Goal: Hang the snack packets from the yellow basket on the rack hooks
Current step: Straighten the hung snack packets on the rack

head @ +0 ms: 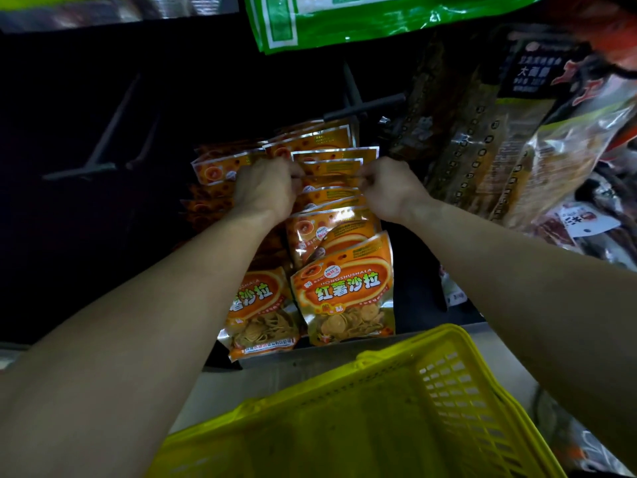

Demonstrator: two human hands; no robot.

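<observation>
Several orange snack packets [344, 284] hang in two rows on the dark rack, one behind another. My left hand [265, 188] and my right hand [389, 191] reach in side by side, each pinching an upper corner of one orange packet [331, 179] in the middle of the right row. Its top edge is level with the other packets' tops; the hook under it is hidden. The yellow basket [448, 384] sits below my arms at the bottom, and I see nothing in the part that shows.
Bare dark hooks [100, 150] stick out to the left, another hook [362, 105] just above the orange rows. A green packet [344, 19] hangs overhead. Brown and clear snack packets [499, 143] crowd the right side. A grey shelf edge [282, 370] runs behind the basket.
</observation>
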